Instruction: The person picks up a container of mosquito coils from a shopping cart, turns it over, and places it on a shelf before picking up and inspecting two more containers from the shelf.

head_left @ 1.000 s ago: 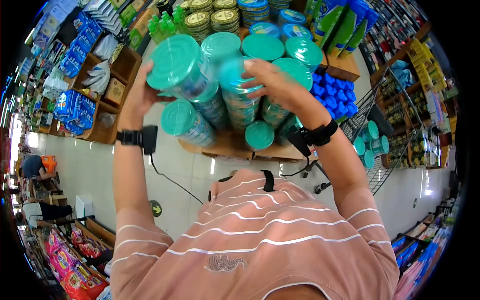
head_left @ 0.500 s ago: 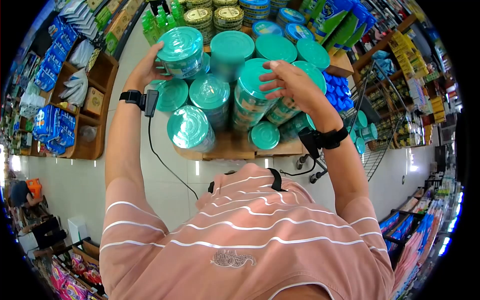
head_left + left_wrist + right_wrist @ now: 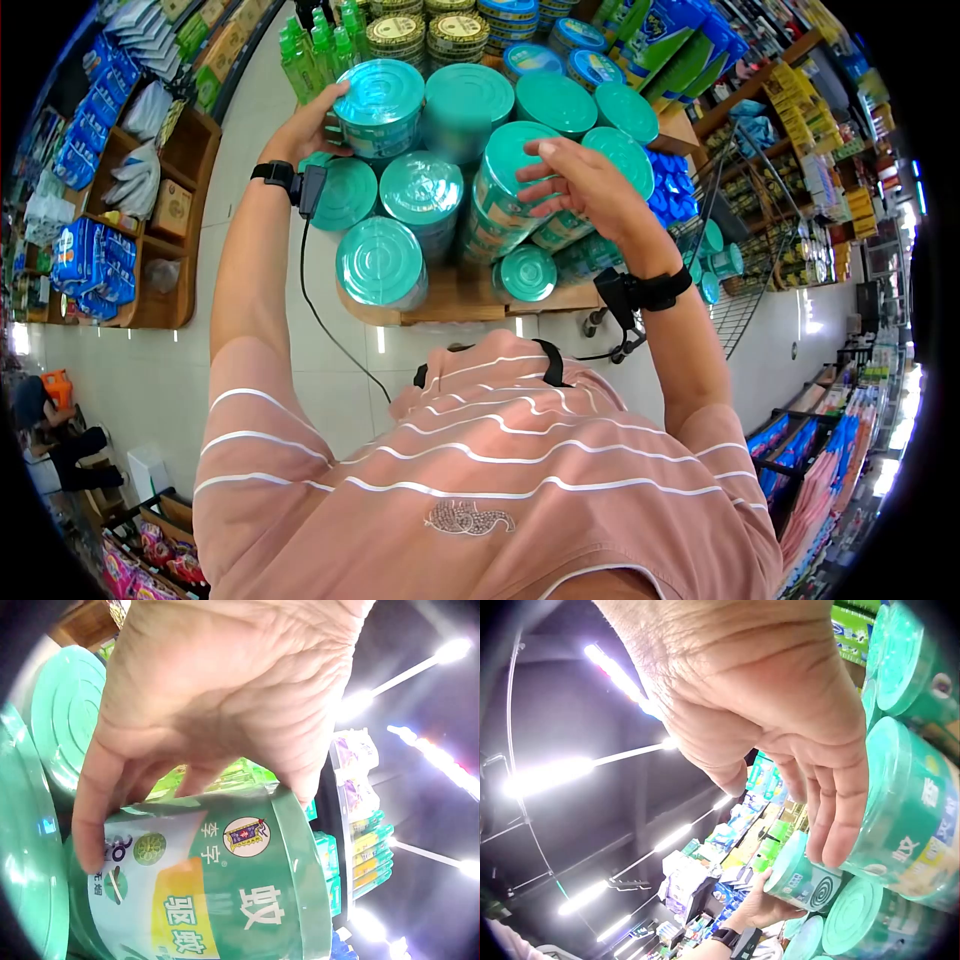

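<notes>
My left hand (image 3: pixel 312 128) grips a round tub of mosquito coils (image 3: pixel 380 92) with a teal lid, at the back left of a group of matching tubs. In the left wrist view, the thumb is at its lid rim and the fingers lie along its far side and base; its label (image 3: pixel 187 915) shows green and yellow. My right hand (image 3: pixel 590 190) hangs with loosely extended fingers beside a tall stack of tubs (image 3: pixel 510 165), fingertips overlapping its top lid. In the right wrist view, nothing sits between its thumb and fingers (image 3: pixel 849 817).
The tubs stand on a wooden display table (image 3: pixel 470 298). Behind them are green spray bottles (image 3: pixel 325 62), yellow-and-black round tins (image 3: pixel 458 35) and blue-lidded tins (image 3: pixel 532 60). A wire cart (image 3: pixel 745 280) holding more teal tubs stands right. Wooden shelving (image 3: pixel 180 250) is at left.
My left hand has carried the tub back and down from above the front tubs to the back left. The right hand has shifted slightly right, away from the stack's top.
</notes>
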